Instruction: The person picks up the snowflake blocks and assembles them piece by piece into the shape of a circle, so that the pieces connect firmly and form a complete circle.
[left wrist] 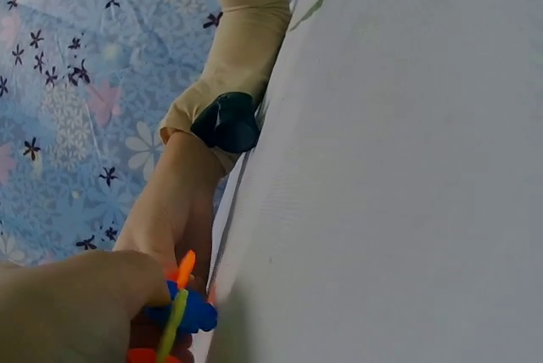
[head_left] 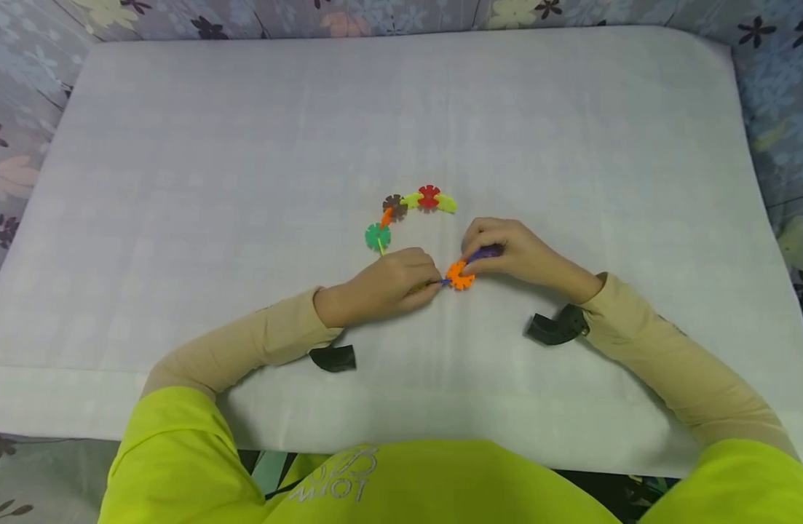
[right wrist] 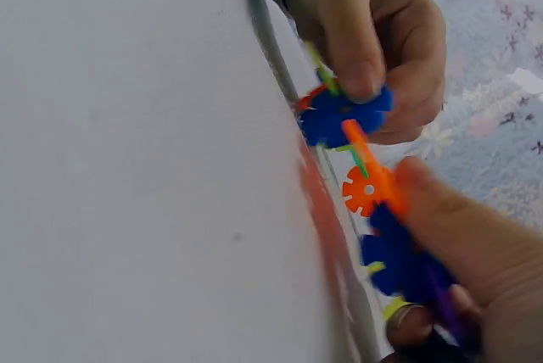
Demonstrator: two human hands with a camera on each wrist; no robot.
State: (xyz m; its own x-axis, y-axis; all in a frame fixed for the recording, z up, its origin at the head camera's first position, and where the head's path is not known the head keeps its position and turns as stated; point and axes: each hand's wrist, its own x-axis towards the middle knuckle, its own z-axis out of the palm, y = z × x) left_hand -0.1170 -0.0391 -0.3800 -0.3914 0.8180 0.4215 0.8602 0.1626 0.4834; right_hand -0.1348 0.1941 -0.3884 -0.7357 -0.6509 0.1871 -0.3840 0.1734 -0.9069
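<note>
A curved chain of notched plastic building discs lies on the white cloth in the head view. It runs from a green disc [head_left: 378, 236] through a brown disc [head_left: 394, 209] to a red disc [head_left: 429, 197] and a yellow-green end disc [head_left: 446, 203]. My left hand [head_left: 397, 282] pinches a blue disc [right wrist: 339, 119] near the chain's lower end. Opposite it, my right hand [head_left: 515, 251] grips an orange disc [head_left: 461, 276], joined to a dark blue disc [right wrist: 390, 253] and a purple disc [head_left: 486, 252]. The orange disc's edge meets the blue one; how deeply their slots engage is unclear.
White cloth [head_left: 244, 145] covers the table, its front edge close to the person's body. Black bands [head_left: 334, 358] hang by both sleeve cuffs. Flowered fabric [head_left: 777, 145] surrounds the table.
</note>
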